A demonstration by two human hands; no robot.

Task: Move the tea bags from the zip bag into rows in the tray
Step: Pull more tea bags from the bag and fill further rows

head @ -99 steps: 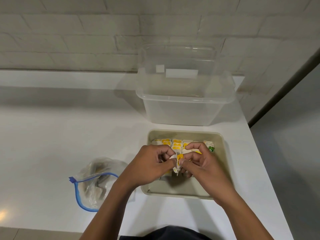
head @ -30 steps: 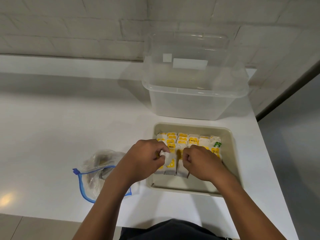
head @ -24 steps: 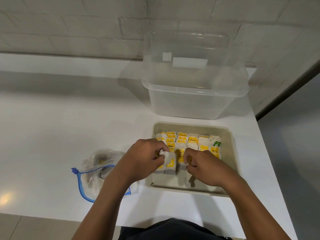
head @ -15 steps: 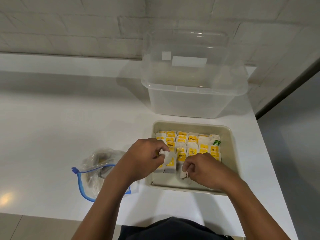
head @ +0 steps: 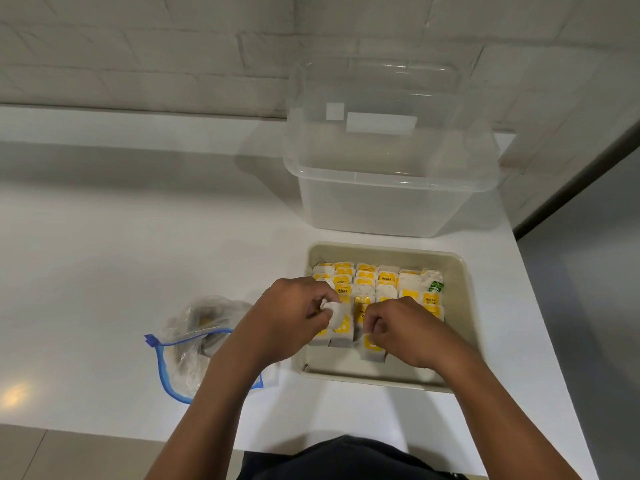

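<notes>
Tea bag point(head: 372, 346) stands upright at tray point(head: 464, 306) 6 o'clock; right hand point(head: 401, 332) fingers pinch it; left hand point(head: 294, 317) grips a spare.

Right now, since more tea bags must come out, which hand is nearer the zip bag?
Left. The left hand is beside the zip bag; the right hand is over the tray.

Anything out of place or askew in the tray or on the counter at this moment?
One thing: among the yellow-tagged tea bags in the tray, a single green-tagged tea bag sits tilted at the right end of the back rows. The zip bag lies open and crumpled; nothing is spilled.
</notes>
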